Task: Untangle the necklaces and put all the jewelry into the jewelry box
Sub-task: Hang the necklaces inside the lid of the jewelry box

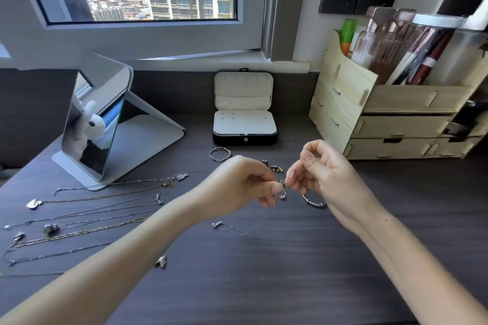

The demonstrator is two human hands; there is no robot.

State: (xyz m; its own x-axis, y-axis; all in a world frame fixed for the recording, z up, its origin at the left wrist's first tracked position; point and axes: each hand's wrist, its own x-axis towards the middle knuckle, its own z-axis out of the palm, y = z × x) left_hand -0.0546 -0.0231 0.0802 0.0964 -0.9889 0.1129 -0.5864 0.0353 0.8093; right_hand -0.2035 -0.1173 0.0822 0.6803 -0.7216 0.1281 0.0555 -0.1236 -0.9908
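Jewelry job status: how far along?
Done: necklaces lie in separate strands, seemingly untangled. In hand: left hand and right hand both pinch a small silvery piece. Left: the open jewelry box shows no jewelry inside; the necklaces, a beaded bracelet and other small pieces are all on the desk.

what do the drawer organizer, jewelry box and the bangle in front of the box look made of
Organizer: pale unfinished wood, likely plywood, with visible grain and slotted tabs. Jewelry box: black smooth shell, maybe faux leather, with cream matte lining. Bangle: shiny silver-toned metal, judging by glints.
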